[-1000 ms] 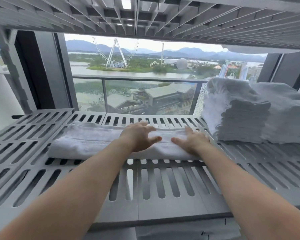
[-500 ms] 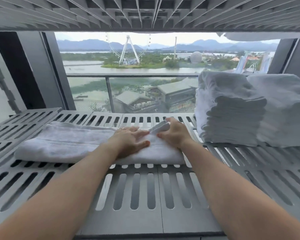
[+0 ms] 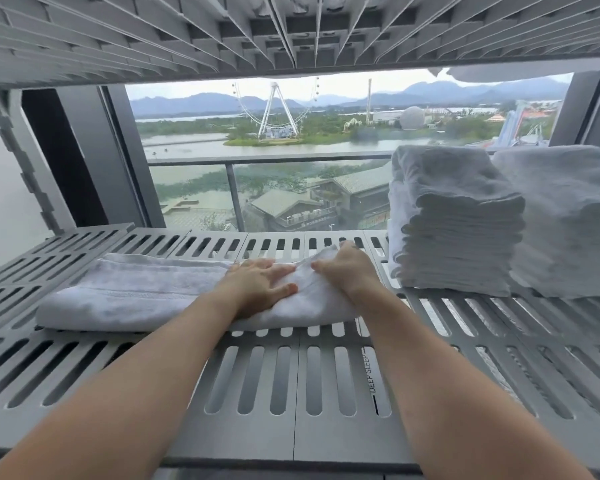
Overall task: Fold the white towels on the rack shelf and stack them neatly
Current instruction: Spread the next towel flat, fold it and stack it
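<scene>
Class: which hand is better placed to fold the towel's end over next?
Probably right: the right hand pinches the towel's raised right end; the left hand lies flat, pinning the middle.

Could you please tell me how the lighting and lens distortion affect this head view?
Head view: daylight through the window backlights the scene, so the stacked towels show grey near faces; the wide-angle lens bows the shelf and stretches the forearms; the towel, left hand and right hand are reasonably sharp, without glare.

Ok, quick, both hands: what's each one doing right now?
Left hand: open, pressing flat on the white towel.
Right hand: fingers curled round the towel's right end, holding it.
</scene>
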The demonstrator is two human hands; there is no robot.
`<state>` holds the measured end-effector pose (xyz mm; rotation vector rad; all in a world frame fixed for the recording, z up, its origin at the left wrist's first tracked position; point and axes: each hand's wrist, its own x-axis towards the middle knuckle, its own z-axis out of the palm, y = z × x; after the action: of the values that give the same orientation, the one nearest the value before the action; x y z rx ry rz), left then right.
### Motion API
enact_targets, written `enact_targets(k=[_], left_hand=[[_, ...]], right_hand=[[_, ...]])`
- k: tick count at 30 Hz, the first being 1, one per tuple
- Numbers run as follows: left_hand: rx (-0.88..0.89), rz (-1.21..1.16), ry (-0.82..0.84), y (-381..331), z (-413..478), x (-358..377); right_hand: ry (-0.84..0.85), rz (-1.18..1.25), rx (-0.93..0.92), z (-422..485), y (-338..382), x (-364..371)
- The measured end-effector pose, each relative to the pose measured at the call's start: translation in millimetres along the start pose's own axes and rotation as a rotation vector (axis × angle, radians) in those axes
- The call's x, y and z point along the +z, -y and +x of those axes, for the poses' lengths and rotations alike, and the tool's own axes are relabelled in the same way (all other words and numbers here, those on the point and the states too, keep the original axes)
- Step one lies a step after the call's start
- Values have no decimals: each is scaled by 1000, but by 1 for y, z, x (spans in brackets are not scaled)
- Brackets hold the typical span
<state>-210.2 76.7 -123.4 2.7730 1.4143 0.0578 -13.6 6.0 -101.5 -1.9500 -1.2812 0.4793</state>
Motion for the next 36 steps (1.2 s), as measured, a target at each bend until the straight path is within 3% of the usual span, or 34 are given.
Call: enact_targets(k=[7,15,21,26,36], left_hand=[[-90,-60,-70,57,-46,-26],[-280,-47,-163,158,-107,-49],[-283,-105,-151,232,-124,-39],[-194,-260,-41,272,-118,-30],[-11,-690,-121,311,-126,-43]], right_hand=[[-137,234,-306,-17,47,17],[-64,260,-470,-30,138,68],[-33,235,-480,-37,204,127],[-64,214,-417,-40,241,170],[-70,117,-284,-43,274,217]])
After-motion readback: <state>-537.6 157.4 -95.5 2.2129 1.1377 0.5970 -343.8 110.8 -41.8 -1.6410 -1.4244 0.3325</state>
